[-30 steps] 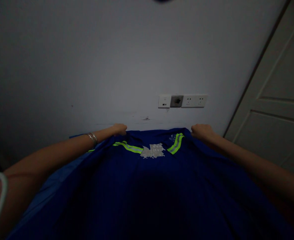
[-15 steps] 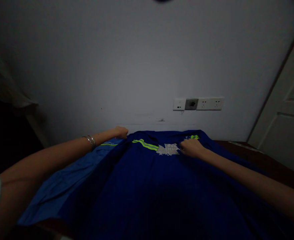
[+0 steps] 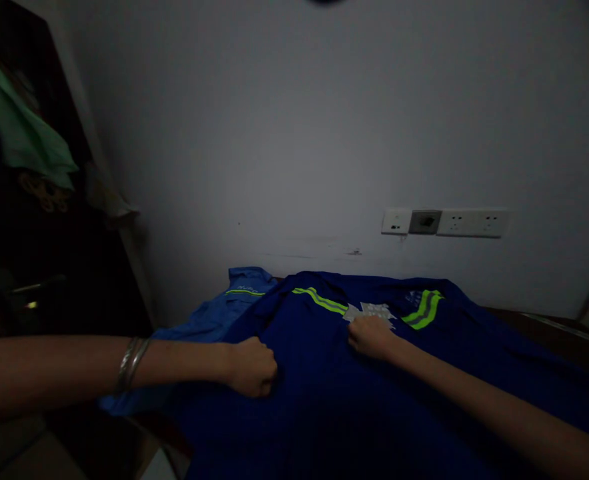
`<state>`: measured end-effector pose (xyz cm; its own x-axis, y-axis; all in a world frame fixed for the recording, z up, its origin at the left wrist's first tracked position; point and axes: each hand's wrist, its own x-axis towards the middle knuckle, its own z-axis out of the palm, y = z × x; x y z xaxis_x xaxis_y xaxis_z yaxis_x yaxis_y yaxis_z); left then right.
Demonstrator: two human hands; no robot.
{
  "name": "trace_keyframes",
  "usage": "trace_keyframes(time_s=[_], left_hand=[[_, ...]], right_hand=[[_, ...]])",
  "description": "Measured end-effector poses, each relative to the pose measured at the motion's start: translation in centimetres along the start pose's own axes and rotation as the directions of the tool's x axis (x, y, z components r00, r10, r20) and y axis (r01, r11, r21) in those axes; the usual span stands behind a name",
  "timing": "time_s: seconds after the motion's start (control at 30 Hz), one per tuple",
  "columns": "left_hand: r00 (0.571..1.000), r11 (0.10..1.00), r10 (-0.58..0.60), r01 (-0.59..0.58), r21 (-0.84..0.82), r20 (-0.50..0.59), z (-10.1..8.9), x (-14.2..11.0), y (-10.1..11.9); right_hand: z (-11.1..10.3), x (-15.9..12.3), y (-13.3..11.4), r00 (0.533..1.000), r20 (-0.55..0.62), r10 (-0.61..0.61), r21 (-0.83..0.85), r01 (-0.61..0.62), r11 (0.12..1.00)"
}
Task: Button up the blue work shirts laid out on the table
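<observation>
A dark blue work jacket [image 3: 314, 373] with yellow-green reflective stripes lies spread out, its far edge close to the wall. My left hand [image 3: 251, 367] is closed in a fist over the left part of the jacket, below the left stripe. Closed as well, my right hand [image 3: 371, 337] rests at the grey patch [image 3: 377, 310] on the middle of the jacket and partly covers it. Whether either fist has cloth pinched in it is hidden. A lighter blue garment [image 3: 209, 317] with a thin yellow-green stripe lies to the left, partly under the dark one.
Behind the jacket rises a grey wall [image 3: 284, 133] with a row of sockets and a switch [image 3: 424, 222]. At the left, a green cloth [image 3: 29, 133] hangs on dark furniture. A brown surface [image 3: 539, 323] shows at the right.
My left hand has come back from the jacket's far left edge toward me. My right hand has moved down onto the grey patch, uncovering the right stripe. The view has turned left.
</observation>
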<state>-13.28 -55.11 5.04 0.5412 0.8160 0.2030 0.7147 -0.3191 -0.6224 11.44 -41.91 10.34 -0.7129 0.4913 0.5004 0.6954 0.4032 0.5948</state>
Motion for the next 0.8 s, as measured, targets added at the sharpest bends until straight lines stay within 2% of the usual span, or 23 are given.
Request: trace_keyframes(time_s=[0.1,0.2,0.3,0.37,0.47,0.63,0.7,0.8], left_hand=[[1.0,0.999,-0.021,0.021,-0.027,-0.001,0.2,-1.9,-0.2],[0.977,0.976,-0.213,0.213,-0.046,0.007,-0.4,-3.3,-3.7],[0.892,0.891,-0.452,0.452,-0.046,0.016,-0.5,-4.9,-8.6],[0.815,0.814,-0.579,0.579,-0.043,0.013,0.0,-6.1,-11.9],[0.719,0.717,-0.693,0.695,-0.05,0.048,1.2,-8.0,-16.2],[0.544,0.533,-0.839,0.83,-0.165,0.03,2.5,-9.4,-22.3],[0.514,0.499,-0.857,0.84,-0.215,0.019,2.8,-9.1,-24.5],[0.509,0.486,-0.861,0.829,-0.279,0.014,3.5,-7.5,-27.4]], right_hand=[[0.0,1.1,-1.2,0.997,-0.039,-0.061,0.017,0.061,0.998],[-0.4,2.5,-2.7,0.99,-0.097,-0.106,0.02,0.109,0.994],[-0.7,4.0,-4.3,0.975,-0.166,-0.145,0.032,0.152,0.988],[-0.9,4.6,-5.3,0.962,-0.209,-0.173,0.041,0.185,0.982],[-1.3,5.0,-6.1,0.945,-0.252,-0.21,0.055,0.231,0.971],[-2.7,4.6,-4.5,0.956,-0.244,-0.163,0.187,0.211,0.959],[-3.0,4.5,-2.8,0.971,-0.209,-0.118,0.254,0.171,0.952],[-2.6,4.2,-0.2,0.977,-0.213,-0.023,0.29,0.085,0.953]])
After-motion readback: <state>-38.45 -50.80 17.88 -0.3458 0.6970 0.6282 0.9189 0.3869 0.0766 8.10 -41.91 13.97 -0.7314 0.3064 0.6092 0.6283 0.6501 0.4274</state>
